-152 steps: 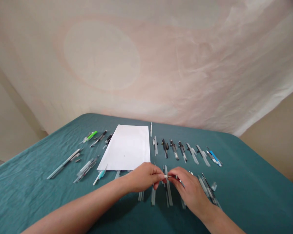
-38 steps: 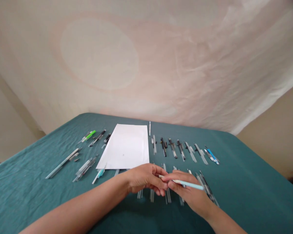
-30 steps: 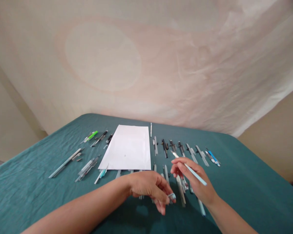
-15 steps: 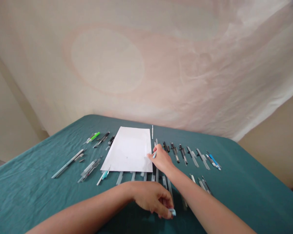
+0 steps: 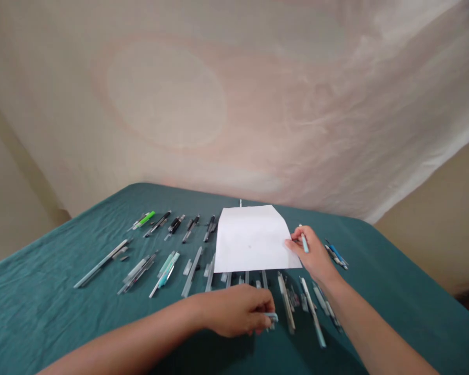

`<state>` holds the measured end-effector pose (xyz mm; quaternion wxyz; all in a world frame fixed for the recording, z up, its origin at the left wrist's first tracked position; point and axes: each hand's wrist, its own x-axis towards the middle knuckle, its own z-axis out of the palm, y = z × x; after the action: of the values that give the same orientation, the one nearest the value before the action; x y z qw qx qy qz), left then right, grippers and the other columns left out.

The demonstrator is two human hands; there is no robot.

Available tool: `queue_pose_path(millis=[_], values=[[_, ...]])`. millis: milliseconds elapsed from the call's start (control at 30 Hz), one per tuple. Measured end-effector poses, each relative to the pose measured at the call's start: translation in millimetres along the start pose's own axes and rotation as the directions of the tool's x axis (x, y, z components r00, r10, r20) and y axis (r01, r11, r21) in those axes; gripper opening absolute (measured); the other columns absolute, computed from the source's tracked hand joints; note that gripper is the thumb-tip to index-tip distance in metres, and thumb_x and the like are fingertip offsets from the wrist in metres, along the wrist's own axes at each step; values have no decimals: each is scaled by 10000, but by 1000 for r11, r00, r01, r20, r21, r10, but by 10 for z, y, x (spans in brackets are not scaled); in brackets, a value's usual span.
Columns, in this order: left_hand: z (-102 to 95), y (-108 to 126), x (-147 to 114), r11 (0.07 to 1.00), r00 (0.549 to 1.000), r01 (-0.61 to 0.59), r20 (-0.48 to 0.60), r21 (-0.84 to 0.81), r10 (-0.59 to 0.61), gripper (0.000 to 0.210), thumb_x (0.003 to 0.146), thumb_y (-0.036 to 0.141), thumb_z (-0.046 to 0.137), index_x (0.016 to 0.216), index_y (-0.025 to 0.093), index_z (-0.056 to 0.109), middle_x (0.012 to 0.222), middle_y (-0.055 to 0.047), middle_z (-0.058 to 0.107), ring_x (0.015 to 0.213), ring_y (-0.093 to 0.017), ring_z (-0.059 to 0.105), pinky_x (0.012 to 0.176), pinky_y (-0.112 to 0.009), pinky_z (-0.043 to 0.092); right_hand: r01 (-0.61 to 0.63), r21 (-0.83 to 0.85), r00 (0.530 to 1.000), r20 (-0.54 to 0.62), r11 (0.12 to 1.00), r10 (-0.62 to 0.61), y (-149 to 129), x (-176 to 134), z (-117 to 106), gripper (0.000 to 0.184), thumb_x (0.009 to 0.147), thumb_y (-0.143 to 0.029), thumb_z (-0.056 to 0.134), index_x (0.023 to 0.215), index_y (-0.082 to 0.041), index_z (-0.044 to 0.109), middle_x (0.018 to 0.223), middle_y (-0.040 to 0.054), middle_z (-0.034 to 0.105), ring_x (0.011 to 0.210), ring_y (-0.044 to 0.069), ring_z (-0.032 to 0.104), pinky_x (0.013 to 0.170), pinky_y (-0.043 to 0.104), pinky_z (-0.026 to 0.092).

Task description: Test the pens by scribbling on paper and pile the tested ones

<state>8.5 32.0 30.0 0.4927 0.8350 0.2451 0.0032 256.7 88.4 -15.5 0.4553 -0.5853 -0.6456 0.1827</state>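
My right hand (image 5: 315, 253) is closed on the right edge of a white sheet of paper (image 5: 254, 237). A slim light blue pen (image 5: 304, 241) is also held between its fingers, pointing up. The paper is raised at a tilt over rows of pens and hides part of them. Lower and nearer to me, my left hand (image 5: 246, 311) pinches a small light blue pen cap (image 5: 272, 316); most of its length is hidden by the fingers. Under and beside the left hand lie several pens, among them a long pale one (image 5: 313, 314).
A green cloth (image 5: 42, 291) covers the table. To the left lie a green highlighter (image 5: 144, 219), black pens (image 5: 175, 225), a long pale pen (image 5: 101, 264) and teal pens (image 5: 166, 272). Blue and white pens (image 5: 336, 254) lie at the right. A pale curtain (image 5: 234, 104) hangs behind.
My right hand has carried the paper and pen to the right, uncovering pens on the left and covering those on the right. My left hand has moved slightly up and left, still pinching the cap.
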Motion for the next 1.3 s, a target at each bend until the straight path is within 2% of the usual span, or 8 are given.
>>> queue_pose_path(millis=[133,233,467,567,700,833,1033,1300], values=[[65,80,46,918,938,103,-346,383,39,200,912,306,378,906,185,537,943,-58,603,843,-181,557,722,-297,436,-111,-42,994,7,993,112,421,-240,-338,225,750,-371,589,824,-220,439,788,-10,552,696,168,555,638,264,421],[160,1,145,776,880,146,-439,614,183,224,928,287,355,901,167,542,1069,-96,584,975,-224,524,833,-382,405,-143,-131,987,49,981,150,619,-372,-429,221,744,-382,589,824,-221,460,764,-8,564,693,177,564,626,269,429],[274,-277,282,629,859,98,-385,771,338,275,950,294,315,966,163,557,1326,-81,489,1241,-246,379,979,-425,299,-131,-327,990,-97,936,105,461,-409,-492,339,847,-474,443,1065,-259,589,1081,80,625,953,260,582,784,379,445],[274,-296,310,616,863,75,-360,784,354,284,952,304,312,989,166,557,1334,-80,487,1273,-240,352,995,-425,278,-112,-33,993,25,993,113,216,-391,-456,443,863,-535,415,1133,-233,593,1053,86,635,897,224,597,814,358,460],[246,-283,338,603,865,67,-347,795,362,312,956,311,292,1086,169,537,1334,-79,492,1297,-240,327,1008,-433,253,-215,296,951,281,931,131,35,-389,-240,447,875,-545,413,1021,-173,614,844,67,659,773,180,611,793,328,473],[216,-297,347,578,877,63,-321,813,357,315,956,294,282,1068,163,546,1300,-79,524,1287,-253,342,1008,-458,239,-231,225,947,276,947,165,88,-404,-27,363,856,-517,465,785,-188,599,596,-4,598,656,165,590,726,297,460],[265,-385,386,556,870,84,-333,827,363,315,953,301,290,1036,139,547,1281,-106,532,1246,-252,392,1022,-465,229,-300,237,934,270,924,234,198,-401,-77,276,829,-436,496,899,-192,605,750,17,648,674,169,609,674,282,467],[283,-346,371,553,868,92,-338,828,363,281,945,270,308,984,145,557,1288,-122,521,1230,-242,410,1041,-471,219,-261,20,954,160,965,254,270,-422,-89,116,758,-283,508,716,-192,567,593,-20,587,569,152,556,570,256,414]])
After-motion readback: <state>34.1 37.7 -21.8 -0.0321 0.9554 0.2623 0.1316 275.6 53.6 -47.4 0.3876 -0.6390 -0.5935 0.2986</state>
